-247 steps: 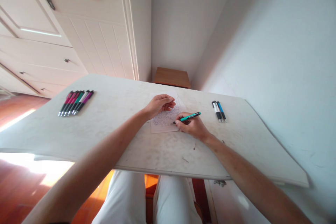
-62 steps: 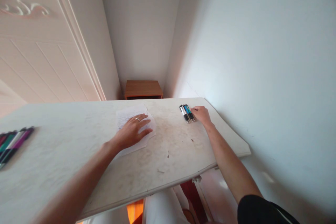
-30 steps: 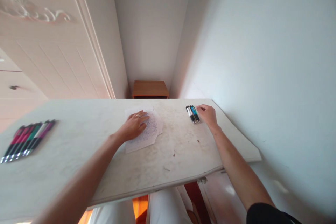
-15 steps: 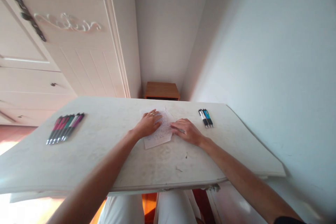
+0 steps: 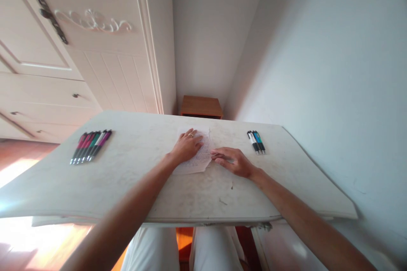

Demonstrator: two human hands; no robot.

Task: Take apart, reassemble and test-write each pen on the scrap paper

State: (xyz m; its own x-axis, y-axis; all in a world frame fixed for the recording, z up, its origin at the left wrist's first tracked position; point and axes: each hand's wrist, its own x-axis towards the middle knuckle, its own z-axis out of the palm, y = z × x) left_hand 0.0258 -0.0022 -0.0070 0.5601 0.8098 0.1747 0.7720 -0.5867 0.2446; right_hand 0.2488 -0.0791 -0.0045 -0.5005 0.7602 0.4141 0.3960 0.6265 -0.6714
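Resting w/ L hand point(image 5: 188, 147), palm down, fingers a bit apart, on written paper point(image 5: 197, 166), just left of R hand point(image 5: 233, 161). Fingertips tog. on R; can't tell if pinching. Prob. light, limp, easily torn; best pinched at edge nearest R hand.

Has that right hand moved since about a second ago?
Yes. Judged against the white table, the right hand has moved left, away from the white and blue pens, and is now at the right edge of the paper.
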